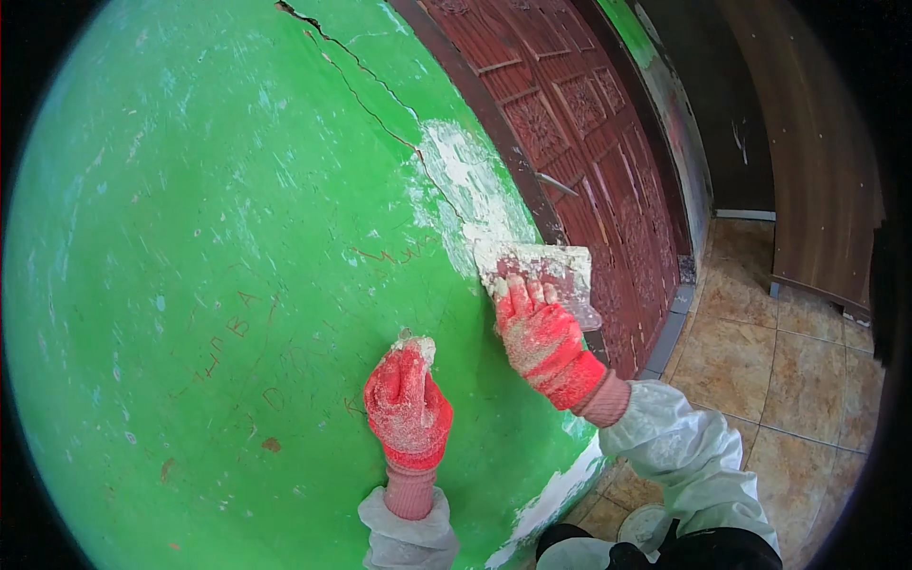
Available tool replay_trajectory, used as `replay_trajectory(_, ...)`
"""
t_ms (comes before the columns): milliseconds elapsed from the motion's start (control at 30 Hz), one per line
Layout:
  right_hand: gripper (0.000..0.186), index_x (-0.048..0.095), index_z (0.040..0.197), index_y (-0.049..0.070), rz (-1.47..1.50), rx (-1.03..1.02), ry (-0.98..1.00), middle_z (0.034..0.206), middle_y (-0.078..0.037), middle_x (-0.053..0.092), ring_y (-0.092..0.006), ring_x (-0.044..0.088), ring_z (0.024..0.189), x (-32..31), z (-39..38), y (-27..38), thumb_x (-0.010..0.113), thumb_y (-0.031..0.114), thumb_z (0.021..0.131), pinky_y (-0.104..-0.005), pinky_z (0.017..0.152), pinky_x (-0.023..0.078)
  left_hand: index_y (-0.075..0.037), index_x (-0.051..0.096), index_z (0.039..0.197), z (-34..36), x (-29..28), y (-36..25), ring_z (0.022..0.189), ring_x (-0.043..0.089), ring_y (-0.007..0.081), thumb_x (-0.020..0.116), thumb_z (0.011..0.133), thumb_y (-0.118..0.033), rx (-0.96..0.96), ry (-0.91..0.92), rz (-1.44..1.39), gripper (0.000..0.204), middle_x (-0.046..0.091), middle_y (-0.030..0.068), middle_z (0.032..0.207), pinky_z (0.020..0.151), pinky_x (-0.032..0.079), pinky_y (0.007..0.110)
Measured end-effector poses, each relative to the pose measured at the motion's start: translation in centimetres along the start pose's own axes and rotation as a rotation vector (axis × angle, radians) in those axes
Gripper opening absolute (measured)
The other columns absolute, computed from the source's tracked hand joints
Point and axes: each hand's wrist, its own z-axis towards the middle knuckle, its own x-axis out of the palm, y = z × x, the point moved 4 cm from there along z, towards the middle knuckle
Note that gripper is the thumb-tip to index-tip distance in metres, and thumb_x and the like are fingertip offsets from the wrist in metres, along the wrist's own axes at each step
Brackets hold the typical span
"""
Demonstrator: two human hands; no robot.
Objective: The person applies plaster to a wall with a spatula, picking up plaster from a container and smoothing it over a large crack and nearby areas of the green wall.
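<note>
We're clamping wide spatula (570, 274) in R hand (541, 347), pinching putty lump (427, 353) in L hand (410, 404); we're wanting even press., blade approx. flat vs. wall (237, 199).

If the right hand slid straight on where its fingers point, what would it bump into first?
Probably the white patch on the green wall. The right hand points up and left, and its flat scraper may touch that patch already; depth is unclear.

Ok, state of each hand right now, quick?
Left hand: closed, whitish filler clump showing; anything inside can't be told.
Right hand: closed on filler-smeared spreader.
</note>
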Motion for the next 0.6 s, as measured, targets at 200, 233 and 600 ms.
replay_trajectory(200, 0.032, 0.062, 0.107, 0.007, 0.816, 0.330, -0.068, 0.088, -0.015, 0.066, -0.0250, 0.066, 0.082, -6.2, 2.1, -7.0, 0.055, 0.004, 0.076, -0.0356, 0.071, 0.051, -0.005, 0.060, 0.108, -0.1, 0.1, 0.1, 0.100, 0.058, 0.0314, 0.058, 0.071, 0.012, -0.029, 0.009, -0.006, 0.041, 0.063, 0.0124, 0.108, 0.087, 0.044, 0.040)
replay_trajectory(233, 0.031, 0.064, 0.105, 0.008, 0.938, 0.399, -0.055, 0.084, -0.015, 0.066, -0.0228, 0.066, 0.079, -5.8, 3.0, -8.6, 0.058, 0.002, 0.075, -0.0331, 0.068, 0.052, -0.005, 0.060, 0.108, -0.1, 0.2, 0.0, 0.100, 0.058, 0.0315, 0.057, 0.071, 0.012, -0.025, -0.004, -0.036, 0.042, 0.063, 0.0126, 0.108, 0.087, 0.044, 0.040)
replay_trajectory(600, 0.032, 0.067, 0.096, 0.005, 1.275, 0.773, 0.502, 0.071, -0.005, 0.064, -0.0115, 0.059, 0.065, 3.5, 5.6, -11.9, 0.069, 0.024, 0.070, -0.0280, 0.062, 0.047, -0.005, 0.060, 0.108, 0.1, -0.2, -0.2, 0.101, 0.057, 0.0317, 0.058, 0.070, 0.013, -0.050, 0.016, -0.025, 0.043, 0.063, 0.0122, 0.108, 0.088, 0.044, 0.040)
